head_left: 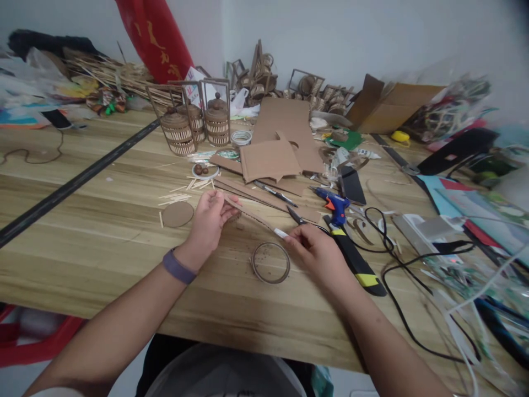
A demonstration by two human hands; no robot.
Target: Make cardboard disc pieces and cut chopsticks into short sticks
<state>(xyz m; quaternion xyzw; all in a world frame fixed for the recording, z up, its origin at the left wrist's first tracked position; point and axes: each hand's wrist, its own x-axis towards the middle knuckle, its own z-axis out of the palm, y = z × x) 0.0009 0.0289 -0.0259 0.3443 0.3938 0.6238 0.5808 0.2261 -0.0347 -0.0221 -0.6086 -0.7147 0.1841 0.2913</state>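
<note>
A narrow brown cardboard strip (pixel 254 218) is stretched between my hands above the table. My left hand (pixel 212 215) pinches its left end. At the other end is a small white piece (pixel 281 234), and my right hand (pixel 316 251) closes its fingers there; whether it is tape or paper I cannot tell. On the wood just below lies a thin cardboard ring (pixel 270 263), with dark crumbs in and around it. A round cardboard disc (pixel 177 214) rests left of my left hand. Scissors (pixel 296 215) lie partly hidden behind my right hand.
A blue glue gun (pixel 336 205) and a black-and-yellow cutter (pixel 353 259) lie right, beside a looping black cable (pixel 392 270). Short wooden sticks (pixel 177 194), a dish of brown balls (pixel 204 171), cardboard sheets (pixel 270 160) and small lanterns (pixel 217 118) stand behind.
</note>
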